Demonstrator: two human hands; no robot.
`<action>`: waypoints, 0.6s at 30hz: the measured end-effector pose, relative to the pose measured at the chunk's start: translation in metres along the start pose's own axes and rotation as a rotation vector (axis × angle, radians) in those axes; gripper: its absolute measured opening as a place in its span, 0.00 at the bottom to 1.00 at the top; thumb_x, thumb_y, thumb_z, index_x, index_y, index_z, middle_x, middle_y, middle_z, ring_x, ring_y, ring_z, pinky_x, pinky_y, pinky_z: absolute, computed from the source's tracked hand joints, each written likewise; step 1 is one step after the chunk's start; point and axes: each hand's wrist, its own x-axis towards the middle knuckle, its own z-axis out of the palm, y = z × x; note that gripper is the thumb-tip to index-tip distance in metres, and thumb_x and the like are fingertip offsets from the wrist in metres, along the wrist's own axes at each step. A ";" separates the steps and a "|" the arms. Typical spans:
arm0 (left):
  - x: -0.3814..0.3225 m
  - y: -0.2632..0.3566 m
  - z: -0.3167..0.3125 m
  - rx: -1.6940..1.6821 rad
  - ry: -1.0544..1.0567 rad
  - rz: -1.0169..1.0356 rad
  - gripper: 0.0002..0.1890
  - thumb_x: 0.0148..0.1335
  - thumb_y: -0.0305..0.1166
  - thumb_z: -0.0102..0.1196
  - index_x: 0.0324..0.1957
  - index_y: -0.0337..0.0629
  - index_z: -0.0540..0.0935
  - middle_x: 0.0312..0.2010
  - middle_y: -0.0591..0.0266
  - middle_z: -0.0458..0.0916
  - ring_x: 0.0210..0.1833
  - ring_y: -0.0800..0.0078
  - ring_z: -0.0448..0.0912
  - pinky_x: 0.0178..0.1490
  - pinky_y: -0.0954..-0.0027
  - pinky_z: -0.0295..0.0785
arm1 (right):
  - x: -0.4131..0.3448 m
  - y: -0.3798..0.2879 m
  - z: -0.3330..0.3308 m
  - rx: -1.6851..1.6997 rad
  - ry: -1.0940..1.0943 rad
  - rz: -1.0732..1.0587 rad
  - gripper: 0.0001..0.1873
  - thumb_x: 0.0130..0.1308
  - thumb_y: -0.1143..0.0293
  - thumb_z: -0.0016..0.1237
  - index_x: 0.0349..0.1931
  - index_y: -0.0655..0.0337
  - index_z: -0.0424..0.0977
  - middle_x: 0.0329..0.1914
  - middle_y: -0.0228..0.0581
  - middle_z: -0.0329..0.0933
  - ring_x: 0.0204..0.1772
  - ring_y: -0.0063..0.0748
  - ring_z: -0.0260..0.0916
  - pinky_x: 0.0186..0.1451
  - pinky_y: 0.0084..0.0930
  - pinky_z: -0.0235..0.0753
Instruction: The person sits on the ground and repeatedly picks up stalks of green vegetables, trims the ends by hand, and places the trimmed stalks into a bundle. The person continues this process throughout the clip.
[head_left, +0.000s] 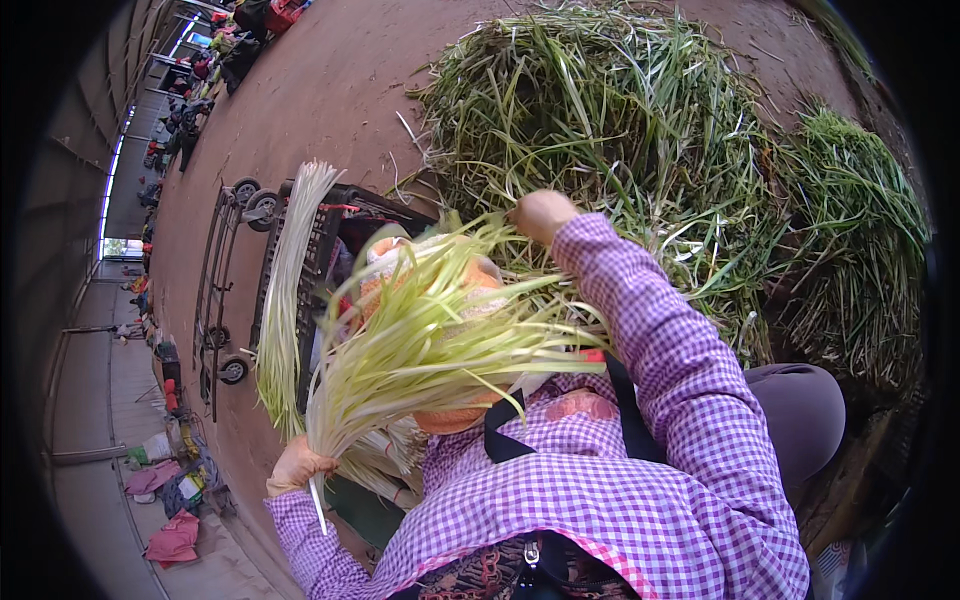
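My left hand (301, 465) grips a bunch of pale yellow-green chives (405, 345) near the white stem ends. The leaves fan out to the right over an orange and white cloth (459, 409) on my lap. One white stalk pokes out below that hand. My right hand (544, 215) is curled at the edge of the leaf heap, by the blurred leaf tips; whether it pinches any leaves is unclear. Another long chive bunch (292, 277) lies across a black plastic crate (321, 247). Below the held bunch lie more pale bundles (386, 457) with red ties.
A large heap of green leaves (600, 112) covers the ground ahead and to the right, with a second pile (862, 247) beyond. Left of the crate stands a wheeled metal cart (217, 292). People (187, 124) and goods line the far side of the brown floor (315, 97).
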 end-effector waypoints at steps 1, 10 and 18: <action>-0.001 -0.004 0.001 0.025 -0.013 -0.008 0.19 0.44 0.20 0.68 0.41 0.31 0.82 0.28 0.59 0.82 0.26 0.70 0.80 0.30 0.69 0.76 | 0.007 0.006 -0.009 -0.034 0.019 0.154 0.17 0.75 0.69 0.39 0.54 0.71 0.75 0.55 0.52 0.78 0.53 0.42 0.79 0.57 0.38 0.81; 0.000 -0.019 0.012 -0.063 -0.063 -0.039 0.19 0.44 0.21 0.70 0.41 0.32 0.83 0.29 0.59 0.83 0.25 0.70 0.80 0.30 0.69 0.77 | -0.054 0.046 -0.064 -0.289 0.226 -0.147 0.16 0.72 0.69 0.48 0.56 0.63 0.76 0.48 0.44 0.81 0.41 0.32 0.78 0.47 0.30 0.83; -0.010 -0.005 0.014 -0.016 -0.037 0.010 0.17 0.45 0.23 0.69 0.40 0.33 0.83 0.29 0.59 0.83 0.25 0.71 0.81 0.30 0.71 0.78 | -0.104 -0.011 -0.062 0.201 0.070 -0.437 0.25 0.67 0.52 0.56 0.61 0.50 0.75 0.55 0.43 0.81 0.52 0.38 0.81 0.61 0.35 0.77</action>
